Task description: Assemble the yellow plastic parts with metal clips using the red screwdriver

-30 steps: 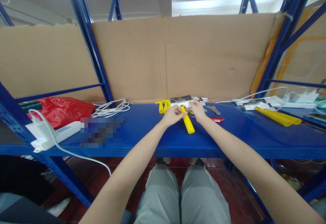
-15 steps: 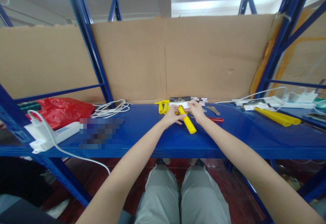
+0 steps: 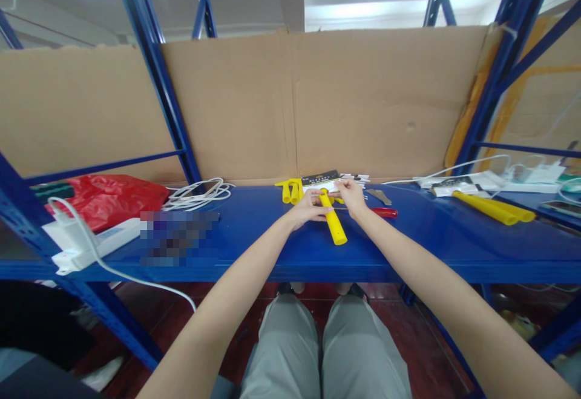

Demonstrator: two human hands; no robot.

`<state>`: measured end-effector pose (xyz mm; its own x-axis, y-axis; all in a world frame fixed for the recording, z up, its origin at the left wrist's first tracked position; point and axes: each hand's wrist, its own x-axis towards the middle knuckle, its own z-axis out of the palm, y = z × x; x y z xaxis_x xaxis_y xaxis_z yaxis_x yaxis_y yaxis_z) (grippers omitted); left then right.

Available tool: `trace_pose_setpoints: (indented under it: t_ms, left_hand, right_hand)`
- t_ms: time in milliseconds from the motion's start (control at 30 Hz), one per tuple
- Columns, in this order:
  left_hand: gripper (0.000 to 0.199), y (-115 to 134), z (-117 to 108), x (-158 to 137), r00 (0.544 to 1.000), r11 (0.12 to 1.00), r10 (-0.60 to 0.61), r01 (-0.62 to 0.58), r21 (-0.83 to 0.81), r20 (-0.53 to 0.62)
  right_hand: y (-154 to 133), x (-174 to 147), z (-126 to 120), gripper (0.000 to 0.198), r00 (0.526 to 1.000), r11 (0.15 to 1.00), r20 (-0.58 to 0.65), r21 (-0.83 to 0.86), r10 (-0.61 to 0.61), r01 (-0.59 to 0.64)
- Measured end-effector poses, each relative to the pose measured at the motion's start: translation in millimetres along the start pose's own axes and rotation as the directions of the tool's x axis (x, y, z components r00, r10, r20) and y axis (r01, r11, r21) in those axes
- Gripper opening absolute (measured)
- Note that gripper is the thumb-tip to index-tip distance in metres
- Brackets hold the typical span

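A yellow plastic handle (image 3: 334,227), shaped like a hollow tube, points toward me with its wide end nearest. My left hand (image 3: 308,208) is closed around its far part, thumb across the tube. At the handle's far end my right hand (image 3: 350,195) is pinched; what lies in its fingers is too small to make out. Just behind the hands is a black and white packet (image 3: 321,177). More yellow handles (image 3: 291,191) lie to its left. A screwdriver with a red grip (image 3: 385,212) lies beside my right wrist, its shaft partly hidden.
A flat metal piece (image 3: 379,196) lies right of the hands. Two yellow tubes (image 3: 494,208) rest farther right near a white power strip (image 3: 544,174). On the left are a red plastic bag (image 3: 118,199), coiled white cable (image 3: 204,193) and another power strip (image 3: 102,244). Cardboard (image 3: 385,102) stands behind.
The handle's near end has swung slightly left and toward me. The packet behind the hands is tilted a little more. Both hands stay at the handle's far end.
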<state>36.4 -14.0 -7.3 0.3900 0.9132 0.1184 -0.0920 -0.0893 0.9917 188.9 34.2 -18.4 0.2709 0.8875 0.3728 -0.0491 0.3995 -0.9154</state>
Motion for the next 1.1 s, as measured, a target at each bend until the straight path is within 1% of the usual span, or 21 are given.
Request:
trace_pose_setpoints:
  t_ms: [200, 300, 433, 500, 600, 733, 867, 967, 1100]
  left_hand:
    - [0.05, -4.0, -2.8, 2.7, 0.996, 0.999, -0.009, 0.005, 0.042, 0.085]
    - [0.052, -5.9, -3.5, 4.4, 0.995, 0.998, 0.0, -0.006, 0.056, 0.103]
    - [0.054, -5.8, -4.4, 5.1, 0.993, 0.997, 0.027, -0.036, 0.074, 0.118]
    - [0.057, -5.0, -4.8, 5.0, 0.994, 0.995, 0.049, -0.057, 0.076, 0.101]
    - [0.061, -4.0, -5.2, 4.7, 0.996, 0.994, 0.077, -0.08, 0.077, 0.046]
    - [0.064, -3.3, -4.2, 3.8, 0.997, 0.992, 0.079, -0.076, 0.105, -0.018]
    - [0.078, -1.6, -2.1, 1.8, 0.997, 0.993, 0.082, -0.081, 0.091, -0.011]
    - [0.089, 0.0, -1.3, 0.6, 0.997, 0.995, 0.07, -0.071, 0.066, 0.015]
    - [0.095, 0.5, -2.6, 1.2, 0.998, 0.998, 0.06, -0.061, 0.031, 0.036]
  right_hand:
    - [-2.6, -1.7, -1.1, 0.024, 0.997, 1.0, -0.074, 0.007, 0.025, -0.025]
    - [-5.9, -3.5, -0.2, 0.024, 0.993, 1.0, -0.115, 0.004, 0.028, -0.028]
    - [-8.3, -3.7, 0.6, 0.026, 0.984, 0.998, -0.166, 0.022, 0.065, -0.062]
    - [-8.4, -3.5, 0.2, 0.027, 0.984, 0.998, -0.163, 0.028, 0.068, -0.064]
    - [-7.9, -3.4, -0.4, 0.027, 0.988, 0.998, -0.149, 0.034, 0.051, -0.047]
    - [-6.2, -2.6, -0.5, 0.027, 0.992, 0.999, -0.122, 0.04, 0.038, -0.034]
    - [-2.3, 1.4, -2.0, 0.025, 0.993, 0.999, -0.103, 0.015, 0.05, -0.049]
    - [2.3, 5.4, -3.9, 0.021, 0.997, 0.999, -0.078, -0.035, 0.03, -0.033]
    - [7.6, 8.3, -5.6, 0.018, 0.999, 0.997, -0.051, -0.074, 0.012, -0.016]
